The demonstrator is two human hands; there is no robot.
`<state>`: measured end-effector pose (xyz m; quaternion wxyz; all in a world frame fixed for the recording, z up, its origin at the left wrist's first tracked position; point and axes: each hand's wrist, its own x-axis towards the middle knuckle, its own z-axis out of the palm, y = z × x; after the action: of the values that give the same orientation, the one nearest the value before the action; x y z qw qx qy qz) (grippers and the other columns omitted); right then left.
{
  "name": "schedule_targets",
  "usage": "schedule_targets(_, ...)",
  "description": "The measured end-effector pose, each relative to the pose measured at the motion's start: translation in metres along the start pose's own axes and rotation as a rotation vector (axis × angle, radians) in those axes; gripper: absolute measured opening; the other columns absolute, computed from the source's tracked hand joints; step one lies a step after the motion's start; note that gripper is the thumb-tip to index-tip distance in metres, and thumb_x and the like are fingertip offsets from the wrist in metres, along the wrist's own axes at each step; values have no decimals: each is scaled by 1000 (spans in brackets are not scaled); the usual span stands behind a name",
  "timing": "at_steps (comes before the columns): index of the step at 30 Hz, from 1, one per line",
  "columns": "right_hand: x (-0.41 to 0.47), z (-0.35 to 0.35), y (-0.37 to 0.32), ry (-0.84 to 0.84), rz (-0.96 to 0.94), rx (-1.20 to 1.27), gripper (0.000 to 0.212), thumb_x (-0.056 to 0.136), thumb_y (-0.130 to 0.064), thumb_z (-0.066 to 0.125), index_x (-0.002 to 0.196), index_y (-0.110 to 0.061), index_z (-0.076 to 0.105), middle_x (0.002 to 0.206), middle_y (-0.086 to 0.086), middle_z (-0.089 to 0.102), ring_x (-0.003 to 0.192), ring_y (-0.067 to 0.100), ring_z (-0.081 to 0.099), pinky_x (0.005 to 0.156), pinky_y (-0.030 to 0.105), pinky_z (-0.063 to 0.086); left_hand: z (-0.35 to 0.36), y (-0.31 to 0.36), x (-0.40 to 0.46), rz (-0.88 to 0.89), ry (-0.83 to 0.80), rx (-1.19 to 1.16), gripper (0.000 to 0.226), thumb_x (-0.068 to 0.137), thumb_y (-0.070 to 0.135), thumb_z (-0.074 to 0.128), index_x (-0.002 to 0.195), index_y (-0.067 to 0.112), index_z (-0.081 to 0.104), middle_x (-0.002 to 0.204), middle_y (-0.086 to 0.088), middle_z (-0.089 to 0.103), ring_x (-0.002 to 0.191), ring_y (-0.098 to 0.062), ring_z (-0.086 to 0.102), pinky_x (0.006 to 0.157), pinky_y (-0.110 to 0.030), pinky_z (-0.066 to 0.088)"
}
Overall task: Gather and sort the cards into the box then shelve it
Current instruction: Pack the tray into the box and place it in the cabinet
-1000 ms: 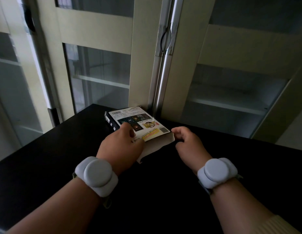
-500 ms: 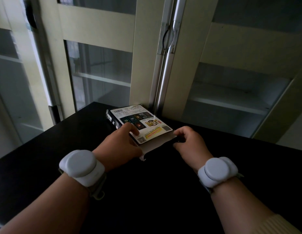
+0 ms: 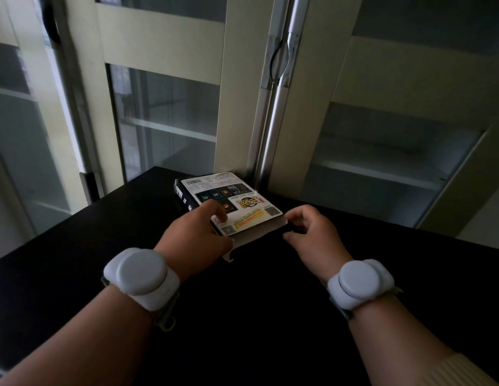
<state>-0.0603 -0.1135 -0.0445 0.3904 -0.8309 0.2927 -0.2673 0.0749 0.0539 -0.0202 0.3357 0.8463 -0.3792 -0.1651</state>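
Black desk [image 3: 242, 316] below glass cabinet doors [image 3: 170, 115]. Card box [image 3: 229, 201] flat at desk's far edge, against the doors. Left hand [image 3: 196, 235] pressing on box, fingers bent. Right hand [image 3: 312, 232] at open flap [image 3: 259, 235], fingers curled; grip unclear.

The left hand [image 3: 198, 235] covers the box's [image 3: 234, 201] near left corner; its print is too small to read.

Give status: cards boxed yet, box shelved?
Done: no loose cards show on the black tabletop. In hand: the left hand presses the white printed card box flat while the right hand works its open near-end flap. Left: close the flap and shelve the box in the cream glass-door cabinet.
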Motion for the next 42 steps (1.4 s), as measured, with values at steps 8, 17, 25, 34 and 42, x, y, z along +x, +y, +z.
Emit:
schedule_targets(8, 2, 4, 0, -71, -30, -70, 22, 80, -11, 68, 88, -30, 62, 87, -13, 63, 82, 2, 59, 67, 11, 42, -7, -6, 0, -40, 29, 24, 34, 78, 28, 69, 104, 36, 49, 106, 3, 51, 95, -19, 58, 85, -35, 53)
schedule_targets(17, 5, 11, -2, -1, -69, -5, 20, 78, -14, 70, 90, -24, 57, 88, -5, 64, 87, 13, 61, 77, 28, 45, -9, 1, -11, -96, -29, -139, 28, 88, 33, 57, 116, 33, 51, 127, -6, 53, 104, -21, 59, 93, -38, 51)
schedule_targets(25, 10, 14, 0, 42, -46, 38, 7, 84, -17, 65, 87, -21, 60, 80, -7, 63, 81, 15, 61, 75, 29, 47, 7, -5, -18, -40, 133, 18, 46, 83, 43, 62, 126, 31, 48, 126, -6, 53, 112, -26, 53, 95, -42, 47)
schedule_targets(34, 15, 14, 1, 4, -10, 56, 11, 82, -19, 65, 85, -28, 58, 86, -5, 65, 84, 17, 63, 77, 31, 49, 12, -5, -17, -43, 259, 18, 41, 84, 41, 62, 123, 30, 53, 120, -7, 49, 113, -28, 49, 96, -43, 45)
schedule_targets(42, 15, 14, -3, -13, 11, 25, 12, 83, -25, 66, 92, -28, 59, 84, -7, 64, 88, 19, 64, 84, 37, 51, 16, -6, -18, -1, 324, 58, 42, 87, 41, 58, 126, 29, 51, 131, -6, 34, 115, -28, 48, 95, -34, 44)
